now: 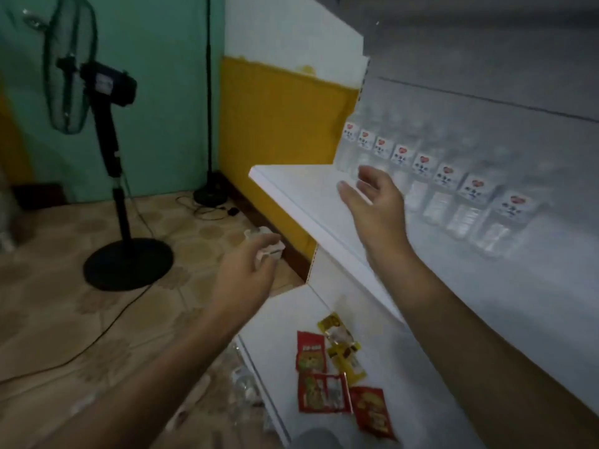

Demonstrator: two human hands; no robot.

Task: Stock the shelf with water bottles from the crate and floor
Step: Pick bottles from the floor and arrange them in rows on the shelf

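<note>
White and bare at its near edge, the shelf (291, 196) carries a row of water bottles (421, 176) along its back, running from the far left end toward the near right, labels facing out. The right hand (372, 202) hovers over the shelf just in front of that row, fingers spread loosely and holding nothing. The left hand (249, 270) is lower and to the left, off the shelf's edge, its fingers curled round a small pale thing (269, 246); motion blur makes it hard to tell whether this is a bottle held by its cap end.

The step in hand looks like placing: one bottle seems set down, another on its way up. The next move would call for raising the left hand to shelf height and standing its load upright in front of the row without knocking the bottles there.

On the lower shelf (405, 367) lie red and yellow snack packets (324, 384). A standing fan (97, 124) is on the tiled floor (64, 319) to the far left. No crate is in view.
</note>
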